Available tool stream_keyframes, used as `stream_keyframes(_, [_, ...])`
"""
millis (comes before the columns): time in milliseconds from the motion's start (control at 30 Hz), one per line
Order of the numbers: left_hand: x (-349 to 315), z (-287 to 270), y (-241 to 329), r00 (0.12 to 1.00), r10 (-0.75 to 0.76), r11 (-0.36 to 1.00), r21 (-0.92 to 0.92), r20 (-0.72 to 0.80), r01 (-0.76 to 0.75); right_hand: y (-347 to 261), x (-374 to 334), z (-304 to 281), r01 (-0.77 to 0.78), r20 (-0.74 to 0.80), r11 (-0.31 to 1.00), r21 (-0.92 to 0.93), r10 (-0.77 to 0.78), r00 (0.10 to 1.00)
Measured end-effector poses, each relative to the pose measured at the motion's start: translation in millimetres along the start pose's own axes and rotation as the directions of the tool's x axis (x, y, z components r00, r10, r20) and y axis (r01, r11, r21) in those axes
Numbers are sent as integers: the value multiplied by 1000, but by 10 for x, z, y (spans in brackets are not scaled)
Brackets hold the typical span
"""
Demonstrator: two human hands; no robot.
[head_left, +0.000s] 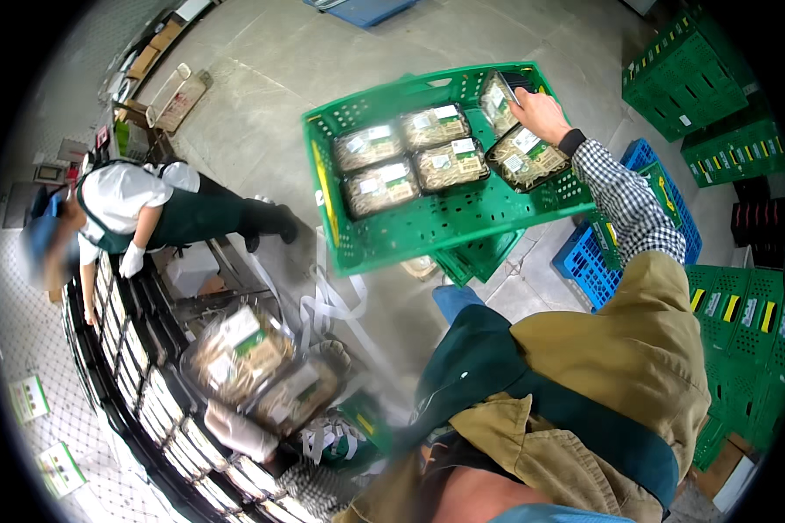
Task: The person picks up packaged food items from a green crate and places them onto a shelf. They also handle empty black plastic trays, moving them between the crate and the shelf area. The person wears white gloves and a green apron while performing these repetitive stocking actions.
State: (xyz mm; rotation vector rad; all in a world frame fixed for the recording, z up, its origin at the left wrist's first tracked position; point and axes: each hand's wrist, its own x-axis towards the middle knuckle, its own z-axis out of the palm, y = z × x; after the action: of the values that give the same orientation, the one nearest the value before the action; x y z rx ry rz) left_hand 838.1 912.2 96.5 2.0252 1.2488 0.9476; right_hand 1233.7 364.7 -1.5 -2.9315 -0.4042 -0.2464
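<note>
A green perforated crate (462, 213) holds several black trays (449, 164) of pale, thin strands under clear film with green and white labels. My right hand (542, 115) is inside its far right corner, fingers closed on a tray (497, 103) tipped up on its side. Just below that hand, another tray (525, 159) lies slanted. At lower left, my left hand (242, 431) wears a whitish glove and grips the near edge of a pair of similar trays, one tray (240, 353) beside a second tray (296, 392). Its fingertips are partly hidden beneath them.
A co-worker (126, 196) in a dark apron leans over a long rack (148, 383) of packed trays on the left. White strapping (327, 301) trails across the floor. Green crates (689, 78) are stacked at right, near a blue pallet (580, 266). Another green crate (480, 257) sits underneath.
</note>
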Motion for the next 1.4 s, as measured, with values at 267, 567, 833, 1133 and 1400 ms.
stream_keyframes(267, [-610,2248,1327,922,-14,959,-255,387,122,743,126,1022,-80,-58,995,-63,77,995])
stream_keyframes(567, [-1291,3463,1416,671,-10,858,-339,741,387,-862,-526,657,-363,383,121,924,-254,888])
stream_keyframes(833, [-1030,3401,502,565,190,717,279,803,-638,212,-895,1449,-982,930,-30,186,-317,186])
stream_keyframes(1133, [-1451,4249,-737,-48,215,557,-163,975,-814,505,-795,1705,113,739,866,488,-478,475])
stream_keyframes(1400, [-1563,3070,247,81,335,661,-173,939,-731,1082,-1243,2046,-458,754,865,206,158,637])
